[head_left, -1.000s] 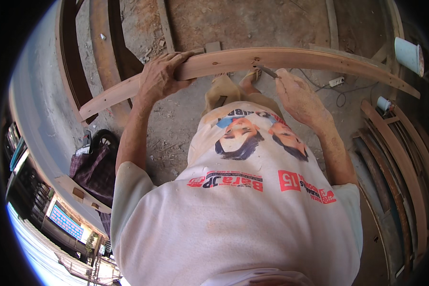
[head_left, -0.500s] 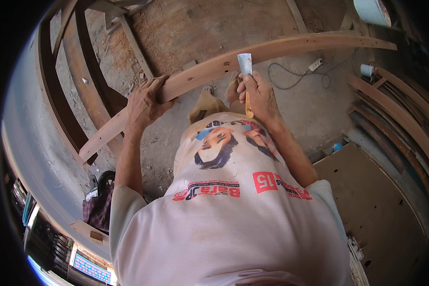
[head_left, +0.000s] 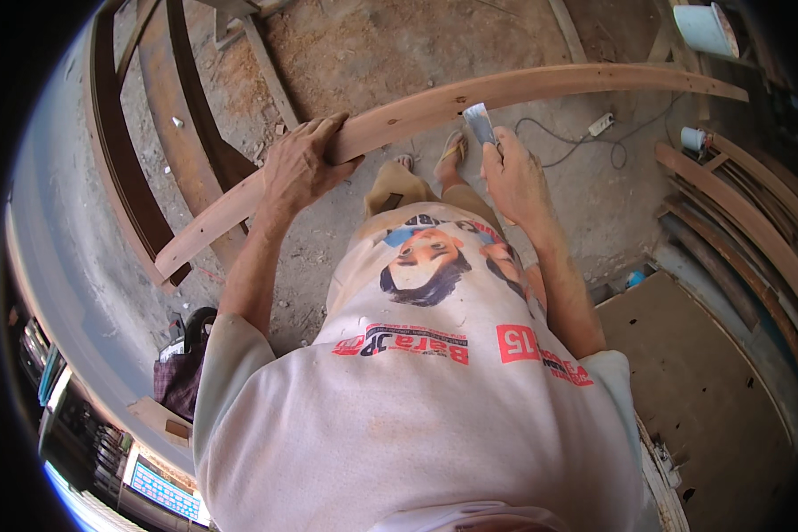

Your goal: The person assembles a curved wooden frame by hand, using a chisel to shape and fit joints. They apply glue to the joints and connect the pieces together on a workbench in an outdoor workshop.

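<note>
A long, slightly curved wooden plank [head_left: 434,104] with several dark spots runs across in front of me, from lower left to upper right. My left hand [head_left: 304,164] is closed over it left of the middle, fingers wrapped across the wood. In my right hand [head_left: 516,183] is a putty knife [head_left: 479,124], its flat blade smeared with pale stuff and pointing up and left. The blade's tip is just below the plank's near edge; whether it touches I cannot tell. The fist and viewing angle hide the knife's handle.
Dark curved wooden frames [head_left: 120,168] stand at the left. A power strip [head_left: 601,124] with its cable lies on the floor beyond my right hand. Stacked curved planks [head_left: 745,213], a small tin [head_left: 692,138] and a pale bucket [head_left: 706,32] are at the right, above a brown board [head_left: 709,372].
The putty knife has tilted: its blade leans left and its wooden handle no longer shows. In the picture both hands and the plank appear shifted slightly right. My left hand still holds the plank.
</note>
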Tool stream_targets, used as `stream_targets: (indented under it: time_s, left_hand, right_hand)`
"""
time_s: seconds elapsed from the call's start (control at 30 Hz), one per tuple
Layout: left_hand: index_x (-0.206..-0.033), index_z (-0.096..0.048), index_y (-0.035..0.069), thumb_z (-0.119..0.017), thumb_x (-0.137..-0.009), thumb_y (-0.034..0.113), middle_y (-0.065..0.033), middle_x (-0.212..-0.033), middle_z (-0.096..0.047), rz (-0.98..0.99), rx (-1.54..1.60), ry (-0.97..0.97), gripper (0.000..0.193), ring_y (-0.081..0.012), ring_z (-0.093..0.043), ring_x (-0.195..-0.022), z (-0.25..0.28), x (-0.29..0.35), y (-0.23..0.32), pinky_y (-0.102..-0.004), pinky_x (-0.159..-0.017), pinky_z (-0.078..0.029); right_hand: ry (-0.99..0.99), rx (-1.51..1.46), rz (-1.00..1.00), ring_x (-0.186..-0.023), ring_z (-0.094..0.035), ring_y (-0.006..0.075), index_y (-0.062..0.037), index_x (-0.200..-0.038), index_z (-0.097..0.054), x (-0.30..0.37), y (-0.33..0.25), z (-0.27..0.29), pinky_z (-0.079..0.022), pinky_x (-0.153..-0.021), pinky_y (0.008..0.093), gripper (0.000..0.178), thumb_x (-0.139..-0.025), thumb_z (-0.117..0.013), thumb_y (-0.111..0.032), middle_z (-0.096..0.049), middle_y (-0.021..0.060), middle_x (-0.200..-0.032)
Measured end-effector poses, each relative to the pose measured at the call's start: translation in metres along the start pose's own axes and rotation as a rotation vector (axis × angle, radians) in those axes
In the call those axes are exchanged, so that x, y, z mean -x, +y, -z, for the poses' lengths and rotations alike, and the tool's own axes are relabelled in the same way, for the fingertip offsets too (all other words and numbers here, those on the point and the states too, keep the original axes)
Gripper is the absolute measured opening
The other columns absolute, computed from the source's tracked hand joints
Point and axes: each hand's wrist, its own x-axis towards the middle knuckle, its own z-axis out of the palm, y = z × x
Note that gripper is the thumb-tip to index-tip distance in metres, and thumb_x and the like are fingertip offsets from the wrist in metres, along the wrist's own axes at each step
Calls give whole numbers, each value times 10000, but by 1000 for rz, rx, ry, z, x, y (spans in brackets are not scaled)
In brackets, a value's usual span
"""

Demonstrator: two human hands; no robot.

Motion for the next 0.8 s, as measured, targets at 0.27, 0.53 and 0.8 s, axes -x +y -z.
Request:
stream_targets:
  time_s: [0.27,0.53,0.8]
  left_hand:
    - [-1393,-644,107,-809,-835,415,-117,-1249,-725,5,3,-14,658,-320,-695,-1149,2,0,-1,-423,-989,-549]
    - [-1379,-654,97,-810,-836,406,-109,-1286,-721,-14,21,2,645,-312,-694,-1165,-2,0,-4,-424,-991,-551]
    - [-1357,-662,94,-824,-804,398,-103,-1324,-715,-22,36,-1,652,-297,-688,-1186,-3,-2,-6,-415,-1005,-548]
  right_hand:
    - [-47,179,-47,-679,-740,314,2,-1121,-599,-4,-18,3,-568,-760,476,251,-1033,-488,-205,-721,149,-764]
    - [-50,358,-57,-906,-690,507,-13,-1268,-533,-5,-28,0,-518,-854,586,322,-1045,-518,-245,-711,273,-877]
    - [-391,484,132,-922,-691,452,-68,-1207,-591,-57,-27,63,-496,-828,575,228,-1082,-537,-251,-708,224,-901]
